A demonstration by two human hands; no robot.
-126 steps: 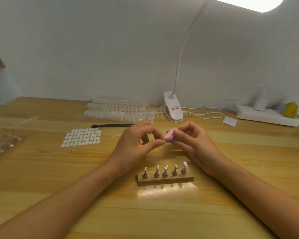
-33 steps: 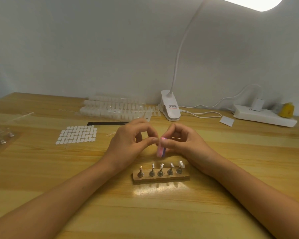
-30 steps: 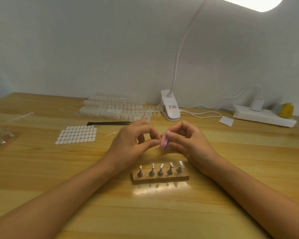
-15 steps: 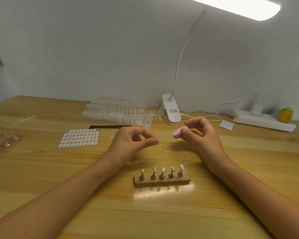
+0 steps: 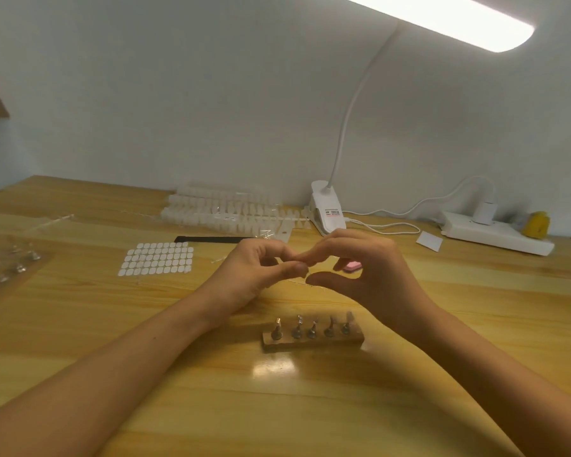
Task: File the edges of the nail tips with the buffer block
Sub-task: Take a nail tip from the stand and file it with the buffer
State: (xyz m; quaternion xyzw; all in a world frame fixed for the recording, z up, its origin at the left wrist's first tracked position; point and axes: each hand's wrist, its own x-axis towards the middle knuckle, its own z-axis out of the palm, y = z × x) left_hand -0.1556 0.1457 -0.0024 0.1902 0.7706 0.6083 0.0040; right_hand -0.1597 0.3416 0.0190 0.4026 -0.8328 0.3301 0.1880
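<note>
Label (image 5: 332,214) on lamp clip (image 5: 322,201) illegible; left hand (image 5: 257,270) pinches nail tip (image 5: 306,274), right hand (image 5: 376,275) relaxed near buffer block (image 5: 352,266).

Pink buffer block (image 5: 352,266), wht lamp (image 5: 327,207), yellow-wood table (image 5: 310,407).

Plenty of bare desk (image 5: 310,407) along the near edge, in front of the wooden stand (image 5: 312,341) with its five upright pegs. Left side's cluttered: sticker sheet (image 5: 157,258), black strip (image 5: 208,239), nail tip packs (image 5: 225,212) behind. Back right you've got the lamp clamp (image 5: 327,209), its cable (image 5: 386,227) and the power strip (image 5: 495,237), with open wood just in front of that.
</note>
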